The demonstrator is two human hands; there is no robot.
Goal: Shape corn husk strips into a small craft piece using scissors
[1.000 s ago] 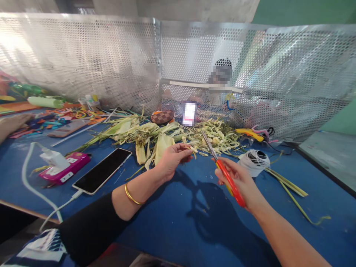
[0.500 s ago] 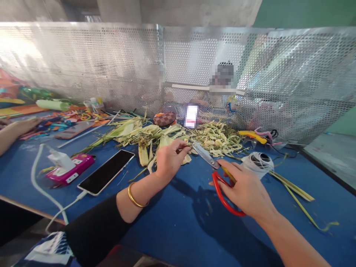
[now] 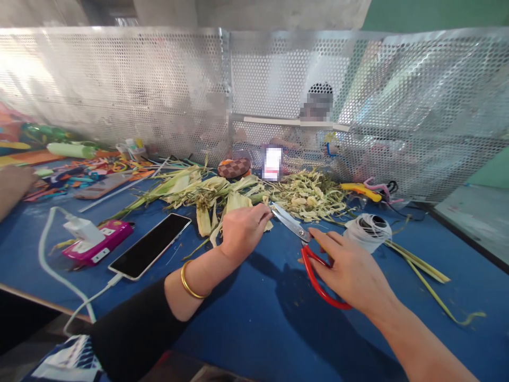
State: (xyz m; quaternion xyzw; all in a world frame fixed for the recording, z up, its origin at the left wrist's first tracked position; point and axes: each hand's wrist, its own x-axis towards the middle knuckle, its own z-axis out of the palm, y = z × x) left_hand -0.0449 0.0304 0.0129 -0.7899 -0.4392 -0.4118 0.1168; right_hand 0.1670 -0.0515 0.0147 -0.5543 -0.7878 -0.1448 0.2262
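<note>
Scissors: the steel-bladed scissors with red and yellow handles [image 3: 303, 233] are above the blue tabletop [image 3: 246, 323], between my two hands, tips at the left fingertips.
Right hand: my right hand [image 3: 353, 273] is wrapped around the handles, fingers curled; the blade gap is hard to read.
Left hand: my left hand [image 3: 243, 231] is pinching, thumb and fingers pressed together; I cannot tell what, if anything, lies between them.
Husks: broad, pale green corn-like husks [image 3: 185, 185] lie beyond the left hand; a heap of shredded, yellowish strips [image 3: 312, 196] lies beyond the blades.
String: the white string spool [image 3: 368, 233] sits just beside the right hand.
Snipping: I judge that short, controlled strokes suit this, with the left hand steady and the blades angled away from its skin.
Margin: the tips look very near those fingertips, so I would check clearance before squeezing.
</note>
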